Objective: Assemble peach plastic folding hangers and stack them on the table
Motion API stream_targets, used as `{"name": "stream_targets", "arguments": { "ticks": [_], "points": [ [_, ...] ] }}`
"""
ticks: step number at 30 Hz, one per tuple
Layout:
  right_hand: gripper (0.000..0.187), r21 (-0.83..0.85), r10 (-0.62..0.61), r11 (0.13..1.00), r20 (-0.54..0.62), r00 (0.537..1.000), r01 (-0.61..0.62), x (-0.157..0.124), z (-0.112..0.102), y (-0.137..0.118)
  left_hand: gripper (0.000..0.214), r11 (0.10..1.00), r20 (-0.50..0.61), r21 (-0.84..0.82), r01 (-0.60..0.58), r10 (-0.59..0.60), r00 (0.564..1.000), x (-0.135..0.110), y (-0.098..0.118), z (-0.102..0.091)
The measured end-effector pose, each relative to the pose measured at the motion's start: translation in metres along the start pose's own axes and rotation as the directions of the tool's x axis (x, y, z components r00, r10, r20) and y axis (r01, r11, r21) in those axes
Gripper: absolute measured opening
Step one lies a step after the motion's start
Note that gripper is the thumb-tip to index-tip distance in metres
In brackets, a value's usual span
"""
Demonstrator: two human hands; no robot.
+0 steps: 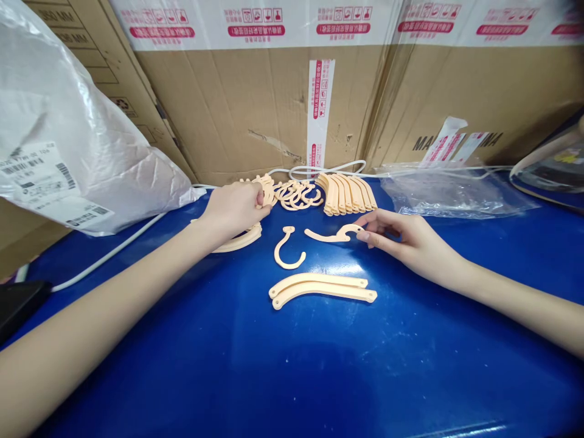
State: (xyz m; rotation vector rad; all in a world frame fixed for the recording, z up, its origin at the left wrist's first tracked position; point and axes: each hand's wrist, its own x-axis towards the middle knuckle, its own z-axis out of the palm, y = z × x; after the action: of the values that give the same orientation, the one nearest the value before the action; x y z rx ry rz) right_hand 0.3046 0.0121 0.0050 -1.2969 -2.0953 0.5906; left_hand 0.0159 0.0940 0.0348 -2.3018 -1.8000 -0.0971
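Peach plastic hanger parts lie on a blue table (292,365). My left hand (235,208) is closed over a stack of curved pieces (267,188) at the back, with more curved strips (239,241) under its wrist. My right hand (406,240) pinches the end of a flat curved piece (333,234) with fingertips. A single hook (287,249) lies between my hands. Two long arched strips (322,288) lie side by side nearer to me. A pile of hooks (298,194) and a row of stacked curved parts (347,193) sit at the back.
Cardboard boxes (255,109) wall off the back edge. A white plastic bag (68,146) with labels lies at the left, a clear plastic bag (451,194) at the right. A white cable (109,252) runs along the back. A dark object (18,304) sits at the far left.
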Motion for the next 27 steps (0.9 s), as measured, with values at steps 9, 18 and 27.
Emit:
{"name": "stream_targets", "arguments": {
  "ticks": [9, 18, 27],
  "points": [
    [0.035, 0.008, 0.002, 1.0, 0.012, 1.0, -0.002, 0.0, 0.0, 0.0, 0.028, 0.992, -0.072, 0.125, 0.01, -0.001, 0.997, -0.005, 0.007, -0.003],
    [0.037, 0.048, -0.008, 0.999, 0.072, 0.997, 0.005, 0.001, 0.002, 0.002, 0.018, 0.966, -0.127, -0.196, 0.168, -0.195, 0.973, -0.002, 0.002, -0.009],
    [0.032, -0.161, -0.058, 0.985, 0.044, 0.997, 0.064, 0.001, 0.003, 0.008, 0.02, 0.642, 0.01, -0.746, 0.178, -0.256, 0.967, -0.007, 0.002, -0.032]
  ]
}}
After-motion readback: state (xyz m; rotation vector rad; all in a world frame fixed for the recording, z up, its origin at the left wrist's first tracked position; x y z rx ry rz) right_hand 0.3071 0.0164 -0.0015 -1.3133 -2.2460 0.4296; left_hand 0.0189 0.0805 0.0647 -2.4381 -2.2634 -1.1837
